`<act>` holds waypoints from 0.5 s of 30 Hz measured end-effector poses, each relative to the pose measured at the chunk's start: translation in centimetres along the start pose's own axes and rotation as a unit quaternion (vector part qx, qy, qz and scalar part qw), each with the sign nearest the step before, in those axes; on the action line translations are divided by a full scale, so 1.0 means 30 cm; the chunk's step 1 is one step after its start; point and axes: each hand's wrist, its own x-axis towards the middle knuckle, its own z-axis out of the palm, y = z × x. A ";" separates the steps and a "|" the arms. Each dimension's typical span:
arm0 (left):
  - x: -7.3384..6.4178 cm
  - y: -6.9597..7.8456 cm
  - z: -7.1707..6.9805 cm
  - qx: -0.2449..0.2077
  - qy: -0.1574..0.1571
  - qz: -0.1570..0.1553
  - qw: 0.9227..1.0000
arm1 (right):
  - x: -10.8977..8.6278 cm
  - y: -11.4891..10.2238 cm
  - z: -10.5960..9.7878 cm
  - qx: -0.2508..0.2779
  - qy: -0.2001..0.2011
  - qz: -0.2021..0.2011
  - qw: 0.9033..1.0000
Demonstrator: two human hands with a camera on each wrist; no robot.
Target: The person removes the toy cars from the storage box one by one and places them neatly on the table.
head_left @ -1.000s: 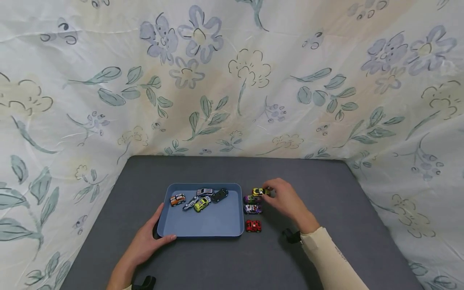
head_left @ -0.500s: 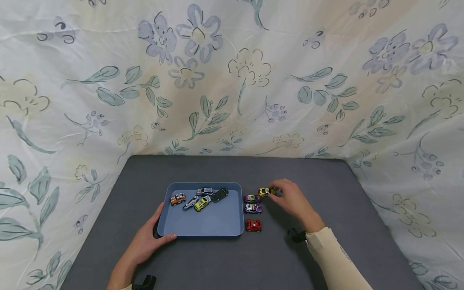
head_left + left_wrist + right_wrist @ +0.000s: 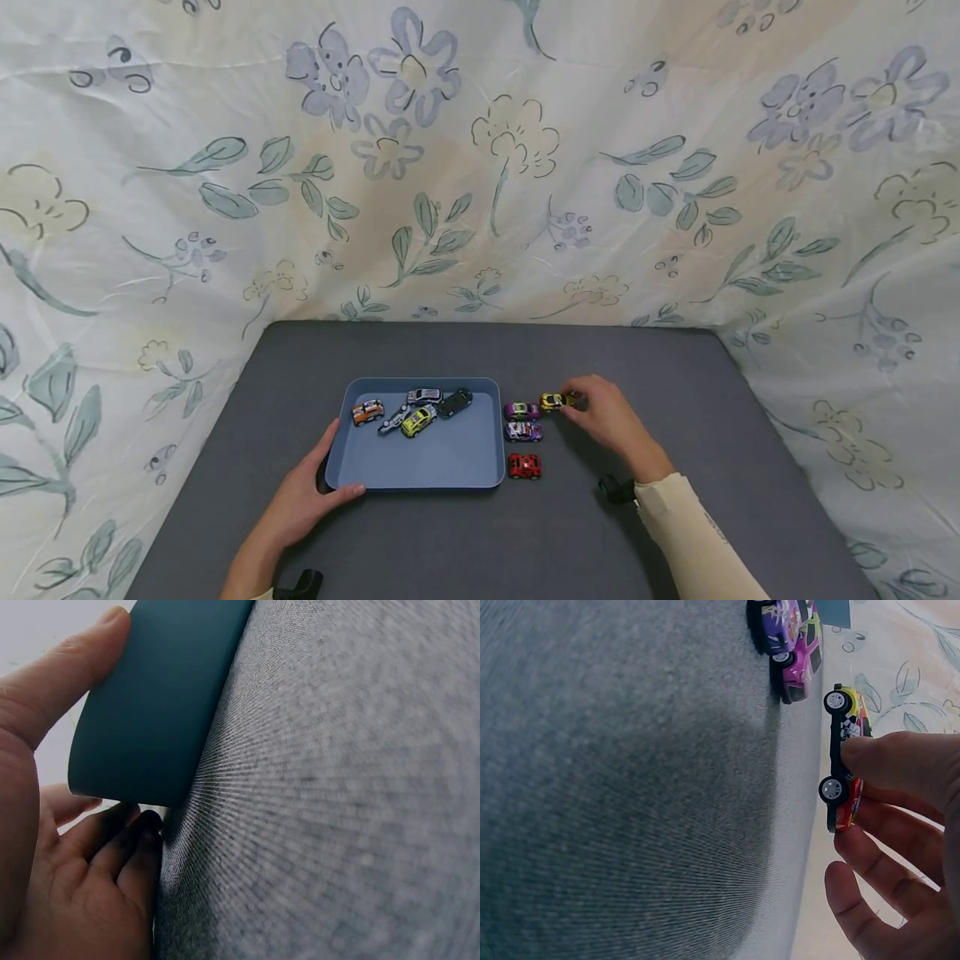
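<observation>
My right hand [image 3: 609, 417] pinches a yellow toy car [image 3: 553, 402] between thumb and fingers, right of the tray. In the right wrist view this toy car [image 3: 844, 761] also shows red parts and black-and-white checks; I cannot tell whether its wheels touch the table. My left hand [image 3: 300, 496] holds the front left corner of a blue tray [image 3: 420, 467], thumb along the front wall and fingers at the left side. In the left wrist view the thumb lies against the tray wall [image 3: 157, 712]. Several toy cars, among them an orange car [image 3: 367, 412] and a dark green car [image 3: 454, 403], lie inside.
Along the tray's right side stand a magenta car [image 3: 522, 412], a purple and white car [image 3: 523, 432] and, nearer me, a red car [image 3: 524, 467]. The grey table [image 3: 450, 550] ends at a flowered cloth [image 3: 465, 192] behind and at the sides.
My right hand has moved the yellow toy car to the right, away from the tray, then slightly toward me. The left hand and the tray have stayed in place.
</observation>
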 end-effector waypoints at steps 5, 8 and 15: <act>0.005 0.004 -0.006 0.003 -0.004 0.004 1.000 | -0.002 0.002 0.007 -0.007 -0.008 0.019 1.000; 0.007 0.004 -0.010 0.003 -0.004 0.005 1.000 | -0.002 0.008 0.011 -0.010 -0.011 0.028 0.999; 0.011 0.007 -0.016 -0.001 -0.006 0.007 1.000 | -0.002 0.025 0.011 -0.010 -0.024 0.039 0.999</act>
